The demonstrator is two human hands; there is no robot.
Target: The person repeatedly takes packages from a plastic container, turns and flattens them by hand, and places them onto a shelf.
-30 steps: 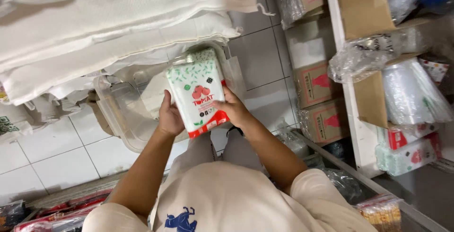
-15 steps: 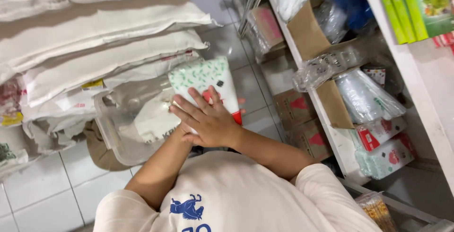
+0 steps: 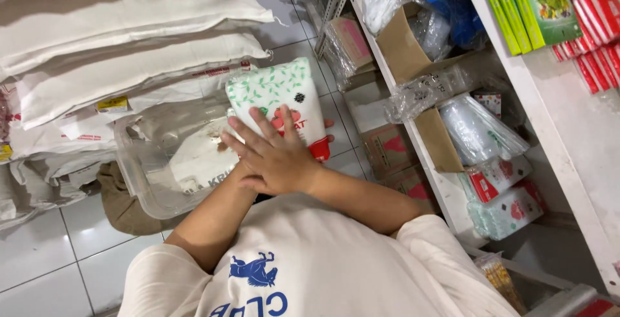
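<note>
At the far left, white sacks (image 3: 129, 52) are lying stacked against the tiled floor (image 3: 45, 252), and just right of them a clear plastic tub (image 3: 161, 162) is sitting on the tiles with a pale bag inside it.

Over the tub's right edge, the person is holding a soft white packet (image 3: 278, 97) printed with green leaves and a red band at its near end. It is looking plump and pliable, probably filled with something loose, so it is likely fairly light, yielding under pressure, and slick on its plastic skin. A flat hold across both broad faces, near the middle, seems the surest way to keep it from sagging or sliding.

The right hand (image 3: 274, 155) is lying flat on the packet's near face, fingers (image 3: 261, 126) spread wide and pressing down. The left hand is almost wholly hidden beneath it; I cannot tell how far it is opened, though it is probably supporting the packet from under.

Further right, metal shelves (image 3: 445, 188) are carrying cardboard boxes (image 3: 400, 46), bagged goods and green cartons (image 3: 523, 4).
</note>
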